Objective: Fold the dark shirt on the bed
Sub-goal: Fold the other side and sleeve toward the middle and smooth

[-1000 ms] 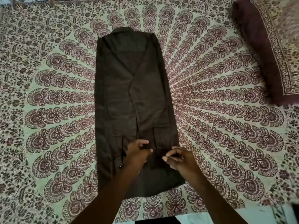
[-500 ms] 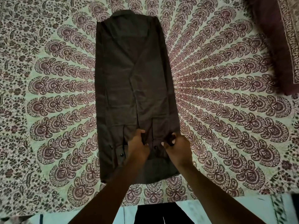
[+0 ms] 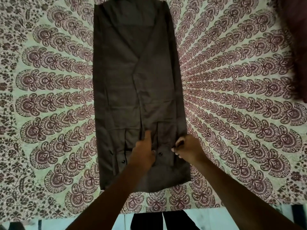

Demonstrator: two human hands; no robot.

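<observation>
Patterned bedspread [image 3: 232,80] w/ dark shirt [image 3: 124,80]; left grip [image 3: 143,151] & right grip [image 3: 187,149] pinching its cuffs.

A bedspread [image 3: 232,97] with maroon fan motifs on pale ground fills the view. A dark maroon pillow [image 3: 295,39] lies at two o'clock (mostly cropped). Pale floor [image 3: 207,218] shows at six o'clock.

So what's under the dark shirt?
The dark shirt lies flat on the patterned bedspread, which shows all around it. Anything else beneath is covered. The left hand and right hand are on its folded sleeves.
</observation>
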